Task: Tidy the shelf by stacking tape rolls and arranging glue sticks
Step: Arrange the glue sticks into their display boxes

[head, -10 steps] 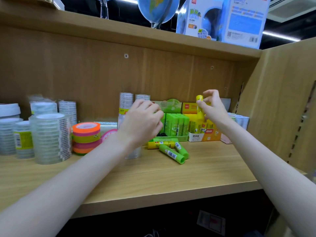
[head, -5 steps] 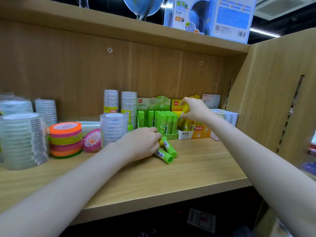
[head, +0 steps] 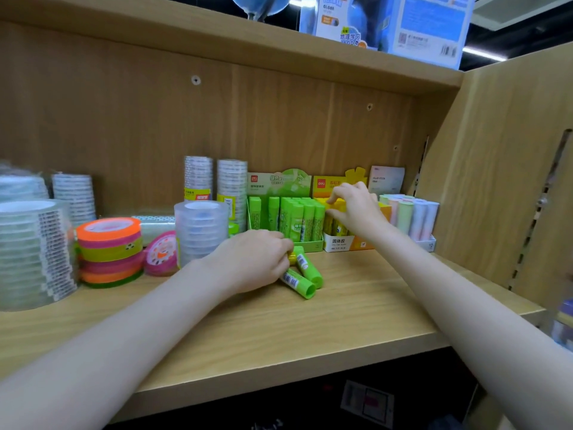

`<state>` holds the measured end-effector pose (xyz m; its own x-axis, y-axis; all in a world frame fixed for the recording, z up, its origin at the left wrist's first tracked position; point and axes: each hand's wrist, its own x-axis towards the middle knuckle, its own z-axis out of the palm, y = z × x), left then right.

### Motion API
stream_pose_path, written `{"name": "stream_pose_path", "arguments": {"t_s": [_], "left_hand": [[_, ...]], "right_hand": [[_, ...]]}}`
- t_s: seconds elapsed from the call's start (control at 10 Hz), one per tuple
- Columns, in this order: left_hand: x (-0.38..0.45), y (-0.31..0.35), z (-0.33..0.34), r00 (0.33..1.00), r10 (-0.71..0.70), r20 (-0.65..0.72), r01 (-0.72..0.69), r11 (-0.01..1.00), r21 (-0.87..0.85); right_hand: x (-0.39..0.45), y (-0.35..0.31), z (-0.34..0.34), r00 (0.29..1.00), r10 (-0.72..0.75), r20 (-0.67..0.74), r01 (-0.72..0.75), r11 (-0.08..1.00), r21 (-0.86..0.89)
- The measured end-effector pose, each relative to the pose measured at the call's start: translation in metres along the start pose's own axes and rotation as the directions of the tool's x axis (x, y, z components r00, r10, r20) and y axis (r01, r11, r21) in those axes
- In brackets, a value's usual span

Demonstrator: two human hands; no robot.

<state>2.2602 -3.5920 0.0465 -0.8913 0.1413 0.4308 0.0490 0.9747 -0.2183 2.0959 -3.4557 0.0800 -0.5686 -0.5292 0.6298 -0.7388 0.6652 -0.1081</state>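
Since a second before, the yellow glue stick had been lowered into the yellow box; the right hand was pinched over it. Just left of that box, loose green sticks were gripped by the left hand; sorting seemingly continued.

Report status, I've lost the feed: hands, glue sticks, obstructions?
Left hand on loose green glue sticks lying on shelf. Right hand over yellow glue box. No obstruction visible.
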Motion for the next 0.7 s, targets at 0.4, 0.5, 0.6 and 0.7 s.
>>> {"name": "stream_pose_path", "arguments": {"t_s": [0.4, 0.5, 0.6, 0.7], "left_hand": [[-0.001, 0.003, -0.004, 1.000, -0.026, 0.013, 0.024, 0.993, 0.114], [-0.005, 0.003, -0.018, 0.979, 0.102, -0.176, -0.073, 0.984, 0.162], [-0.011, -0.007, -0.032, 0.935, 0.145, -0.325, -0.052, 0.959, 0.279], [-0.021, -0.021, -0.040, 0.932, 0.077, -0.353, 0.033, 0.955, 0.294]], "right_hand": [[-0.078, -0.045, -0.033, 0.951, 0.020, 0.308, -0.140, 0.917, 0.373], [-0.082, -0.054, -0.034, 0.876, 0.040, 0.481, -0.278, 0.856, 0.436], [-0.076, -0.050, -0.045, 0.830, 0.047, 0.556, -0.281, 0.896, 0.344], [-0.078, -0.050, -0.045, 0.817, 0.040, 0.575, -0.117, 0.988, 0.098]]}}
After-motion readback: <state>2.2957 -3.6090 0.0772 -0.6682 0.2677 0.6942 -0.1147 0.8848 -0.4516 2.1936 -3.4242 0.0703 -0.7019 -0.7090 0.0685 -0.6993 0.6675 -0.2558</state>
